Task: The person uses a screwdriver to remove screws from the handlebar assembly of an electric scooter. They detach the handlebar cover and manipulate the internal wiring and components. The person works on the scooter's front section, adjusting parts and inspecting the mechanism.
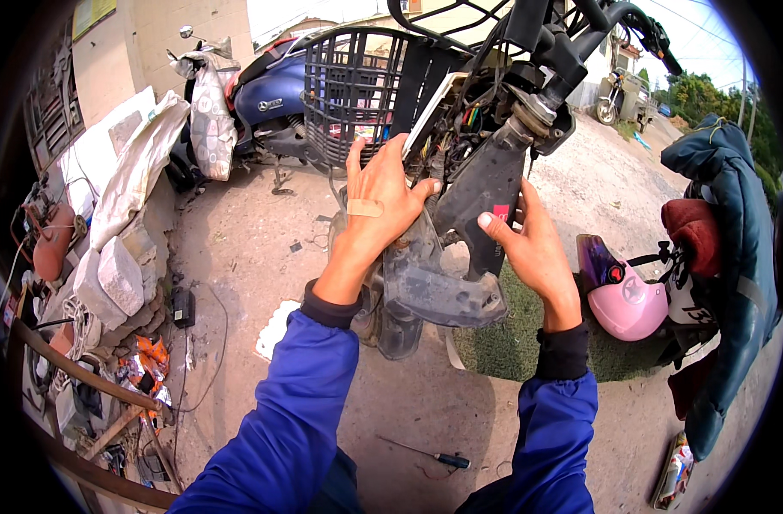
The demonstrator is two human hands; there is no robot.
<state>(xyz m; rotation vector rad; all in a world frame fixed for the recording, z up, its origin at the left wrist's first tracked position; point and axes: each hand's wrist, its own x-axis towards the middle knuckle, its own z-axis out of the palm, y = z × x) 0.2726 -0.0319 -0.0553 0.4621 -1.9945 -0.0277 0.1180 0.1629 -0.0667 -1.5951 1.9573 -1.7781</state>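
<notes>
In front of me stands a partly stripped electric scooter, its steering column (pixel 528 124) bare of front covers. Bundles of coloured wires (pixel 468 120) hang beside it. My left hand (pixel 378 201), with a plaster across its back, rests against the wires and the white-edged panel (pixel 430 116), fingers stretched and thumb apart. My right hand (pixel 537 257) grips the right edge of a dusty black plastic cover (pixel 477 197) with a red label, thumb in front and fingers partly hidden behind. Below both hands sits a grey-black curved plastic part (pixel 447 295).
A black basket (pixel 353 90) is at the scooter's front, with a blue scooter (pixel 271 103) behind. At right are a pink helmet (pixel 627 300) and a dark green padded cover (pixel 734 257). A screwdriver (pixel 451 460) lies on the ground. Stone blocks (pixel 117 274) and scrap line the left.
</notes>
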